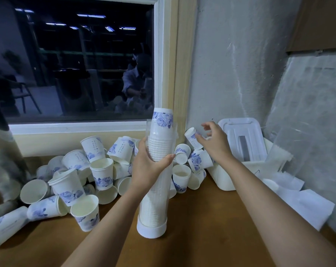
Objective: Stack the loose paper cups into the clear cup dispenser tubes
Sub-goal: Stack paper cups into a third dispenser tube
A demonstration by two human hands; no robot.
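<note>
A clear dispenser tube [153, 207] with a white base stands upright on the wooden table, filled with nested white cups. The topmost cup [162, 119], upside down with a blue flower print, sticks out above the tube's rim. My left hand [149, 164] grips the tube around its upper half. To the right, my right hand [214, 143] holds a single loose cup [192, 136] that lies tilted, its base pointing up and left. Several loose cups [101, 170] lie heaped on the table left of and behind the tube.
A window [72, 60] with a cream sill runs behind the heap. A white plastic bin [226, 180] with a lid [244, 135] leaning in it stands at the right, white paper sheets [306, 205] beside it. Bare wooden table [201, 228] lies in front.
</note>
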